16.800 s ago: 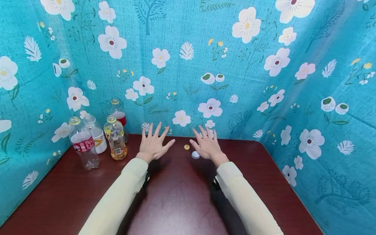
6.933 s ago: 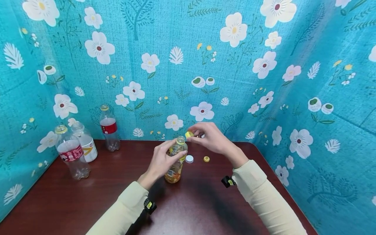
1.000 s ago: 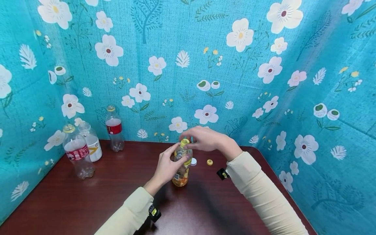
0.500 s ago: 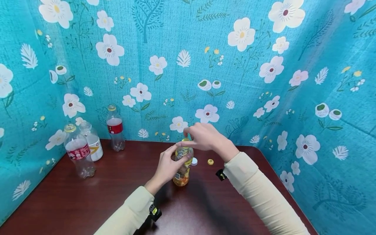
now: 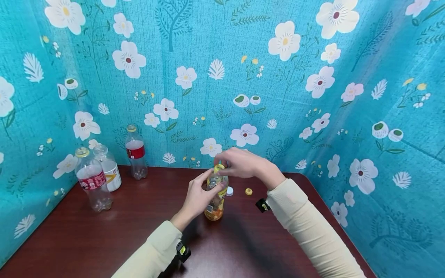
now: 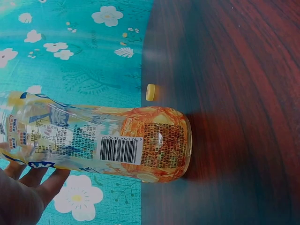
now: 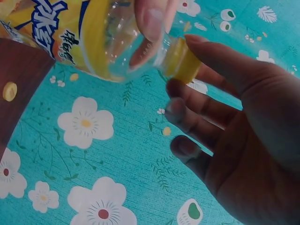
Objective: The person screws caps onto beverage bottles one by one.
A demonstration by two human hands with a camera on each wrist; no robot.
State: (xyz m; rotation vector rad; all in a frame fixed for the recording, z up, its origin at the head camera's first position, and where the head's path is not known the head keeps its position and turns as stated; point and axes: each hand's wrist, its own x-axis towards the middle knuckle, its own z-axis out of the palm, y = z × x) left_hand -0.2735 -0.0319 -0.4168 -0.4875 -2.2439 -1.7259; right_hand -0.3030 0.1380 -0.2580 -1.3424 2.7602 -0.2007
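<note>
In the head view a clear bottle with a yellow label and some orange-brown liquid or print at its base stands upright mid-table. My left hand grips it around the shoulder, thumb on the near side. A yellow cap sits at the bottle's mouth, and my right hand holds it from above. The right wrist view shows the thumb and index finger pinching the cap, with the other fingers loosely bent beside it. The left wrist view shows the bottle's barcode side and several left fingers behind it.
A white cap lies just right of the bottle, and another yellow cap farther right. At the left stand three uncapped bottles: red-labelled, white-labelled and a rear red-labelled one. A flowered curtain borders the table.
The bottle has come from the left group to mid-table. Its cap, held apart from the neck earlier, is now on the mouth. Over the last second my right hand twisted around the cap and back.
</note>
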